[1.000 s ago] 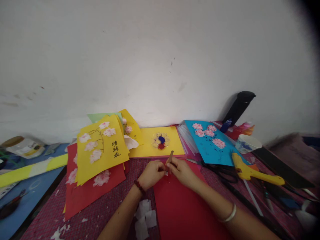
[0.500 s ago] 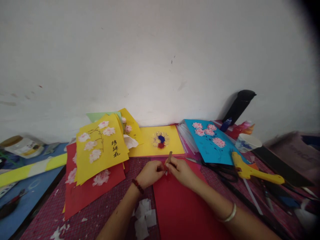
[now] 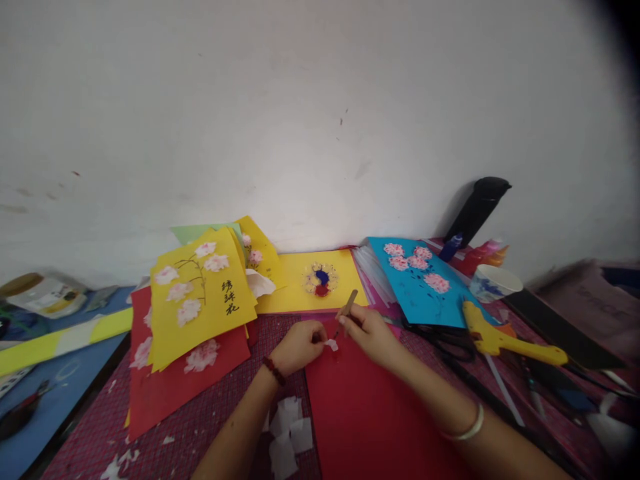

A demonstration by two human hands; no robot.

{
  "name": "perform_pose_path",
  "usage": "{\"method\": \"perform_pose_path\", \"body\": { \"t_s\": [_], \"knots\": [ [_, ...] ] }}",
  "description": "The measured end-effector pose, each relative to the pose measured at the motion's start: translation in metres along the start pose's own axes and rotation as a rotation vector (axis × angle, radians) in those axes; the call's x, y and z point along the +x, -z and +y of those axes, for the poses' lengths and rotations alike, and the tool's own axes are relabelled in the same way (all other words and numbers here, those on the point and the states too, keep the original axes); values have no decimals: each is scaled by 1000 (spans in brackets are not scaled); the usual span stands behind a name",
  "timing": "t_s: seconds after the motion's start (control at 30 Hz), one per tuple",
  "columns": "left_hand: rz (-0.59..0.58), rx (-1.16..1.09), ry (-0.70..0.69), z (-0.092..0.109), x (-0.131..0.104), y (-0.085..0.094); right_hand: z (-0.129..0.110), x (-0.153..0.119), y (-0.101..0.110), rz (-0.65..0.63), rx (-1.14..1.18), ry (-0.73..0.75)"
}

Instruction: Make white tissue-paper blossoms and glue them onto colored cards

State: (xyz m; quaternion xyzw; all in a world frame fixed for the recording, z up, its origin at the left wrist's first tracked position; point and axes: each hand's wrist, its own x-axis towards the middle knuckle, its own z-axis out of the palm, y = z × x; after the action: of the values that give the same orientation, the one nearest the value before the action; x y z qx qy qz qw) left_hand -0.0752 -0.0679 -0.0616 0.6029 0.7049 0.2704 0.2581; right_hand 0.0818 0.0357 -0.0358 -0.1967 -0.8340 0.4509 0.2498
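My left hand (image 3: pixel 303 345), with a dark red bead bracelet at the wrist, pinches a small white paper piece (image 3: pixel 331 345) over the top of a red sheet (image 3: pixel 370 413). Just right of it, my right hand (image 3: pixel 367 332) is closed around a thin brownish tool (image 3: pixel 351 301), whose upper end points up and whose tip is near the paper piece. Behind the hands lies a yellow sheet (image 3: pixel 345 273) with a dab of blue and red paint (image 3: pixel 321 277). White paper squares (image 3: pixel 287 427) lie left of the red sheet.
Yellow sheets with pink flowers (image 3: pixel 200 293) are stacked at the left. At the right are a blue flower sheet (image 3: pixel 415 293), a yellow glue gun (image 3: pixel 505 340), a paper cup (image 3: pixel 495 281), paint bottles (image 3: pixel 451 247) and a black bottle (image 3: pixel 477 207). A jar (image 3: pixel 45 293) stands far left.
My right hand and the tool have moved slightly right and up, away from my left hand. The white paper piece now shows more clearly at my left fingertips.
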Motion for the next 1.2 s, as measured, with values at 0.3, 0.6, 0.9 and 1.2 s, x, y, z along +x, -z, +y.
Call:
{"method": "perform_pose_path", "body": {
  "t_s": [0.3, 0.6, 0.9, 1.2],
  "knots": [
    [-23, -40, -6, 1, -10, 34, 6, 3, 9, 33, 67, -16],
    [-103, 15, 49, 37, -53, 76, 1, -2, 11, 5, 97, -11],
    [-59, 232, 299, 12, -156, 59, -2, -2, 15, -4, 78, 17],
    [112, 159, 264, 6, -173, 34, 0, -6, 7, -55, 18, -10]
  ]
}}
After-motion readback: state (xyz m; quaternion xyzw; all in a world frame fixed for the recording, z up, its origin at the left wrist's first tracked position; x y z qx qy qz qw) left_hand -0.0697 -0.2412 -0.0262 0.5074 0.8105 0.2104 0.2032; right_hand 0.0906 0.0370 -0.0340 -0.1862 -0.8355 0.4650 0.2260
